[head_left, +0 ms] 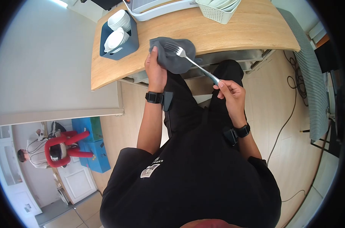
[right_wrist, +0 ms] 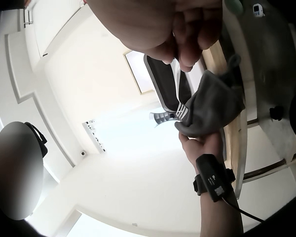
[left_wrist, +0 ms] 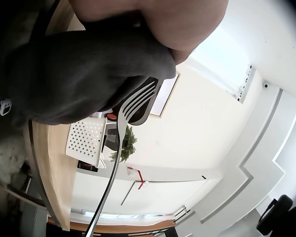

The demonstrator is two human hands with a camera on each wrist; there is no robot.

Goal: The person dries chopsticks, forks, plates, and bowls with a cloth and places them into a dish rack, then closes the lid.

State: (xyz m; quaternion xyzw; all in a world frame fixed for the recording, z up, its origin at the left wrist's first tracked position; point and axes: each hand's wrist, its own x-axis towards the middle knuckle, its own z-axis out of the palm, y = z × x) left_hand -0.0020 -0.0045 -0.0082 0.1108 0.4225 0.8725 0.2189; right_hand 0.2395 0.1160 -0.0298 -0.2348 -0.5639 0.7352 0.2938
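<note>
A grey cloth (head_left: 171, 65) hangs from my left hand (head_left: 156, 72), whose thumb presses over its near edge at the table's front. My right hand (head_left: 234, 95) pinches the end of a metal fork's (head_left: 181, 53) handle between thumb and fingers. The fork slants up and left, its tines overlapping the cloth in the head view. In the left wrist view the fork's tines (left_wrist: 135, 101) stand just beside the bunched cloth (left_wrist: 74, 74). From the right wrist, the fork head (right_wrist: 182, 110) shows at the cloth's (right_wrist: 212, 106) edge, with the left hand beneath.
On the wooden table (head_left: 241, 36), a blue-grey bin (head_left: 132, 42) holds stacked white bowls at the left. A white perforated basket (head_left: 214, 14) with dishes stands at the back, beside a white-edged tray (head_left: 153, 14). Cables lie on the floor at right; another person is far left.
</note>
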